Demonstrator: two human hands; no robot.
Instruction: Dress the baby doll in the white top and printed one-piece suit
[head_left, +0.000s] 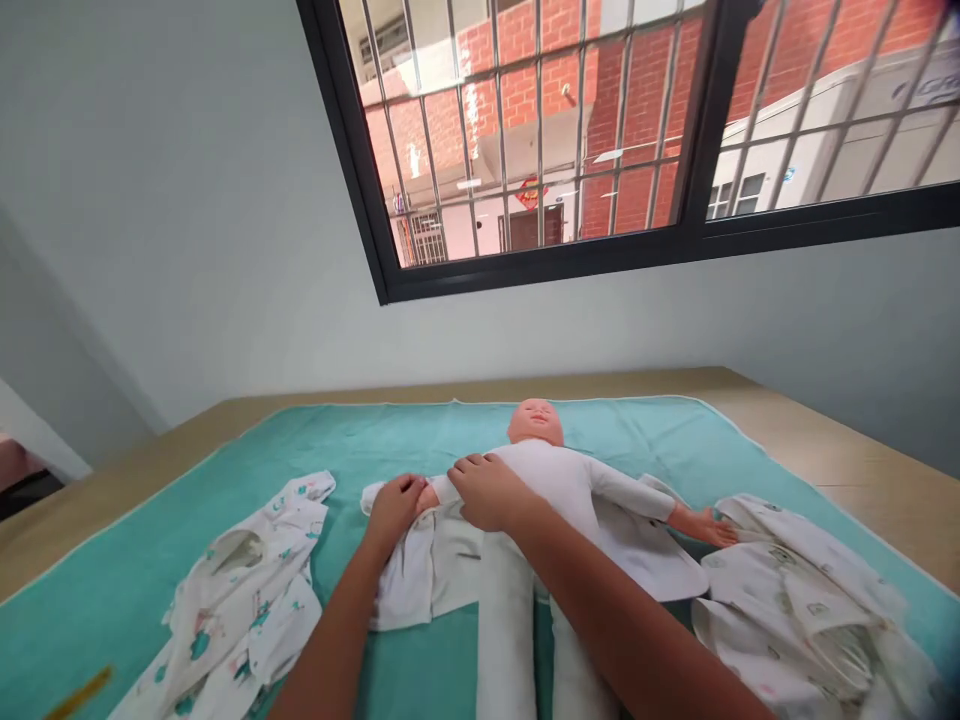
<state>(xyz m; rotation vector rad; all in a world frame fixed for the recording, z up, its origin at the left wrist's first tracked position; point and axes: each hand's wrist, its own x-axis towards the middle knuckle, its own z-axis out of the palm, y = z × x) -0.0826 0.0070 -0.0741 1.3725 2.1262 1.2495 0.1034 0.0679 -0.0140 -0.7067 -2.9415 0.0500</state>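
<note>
A baby doll [559, 475] in a white bodysuit lies on its back on a teal mat [420, 440], head toward the wall. An open white garment [442, 565] is spread under it. My left hand [395, 505] is closed on the garment's sleeve at the doll's arm on the left side. Beside it, my right hand [487, 490] rests curled over that same arm near the shoulder. The doll's other arm stretches out to the right with its hand bare.
A printed baby garment [244, 590] lies crumpled on the mat at the left, and another printed garment [802, 590] lies at the right. The mat covers a wooden table [847, 450] against a grey wall under a barred window [600, 130].
</note>
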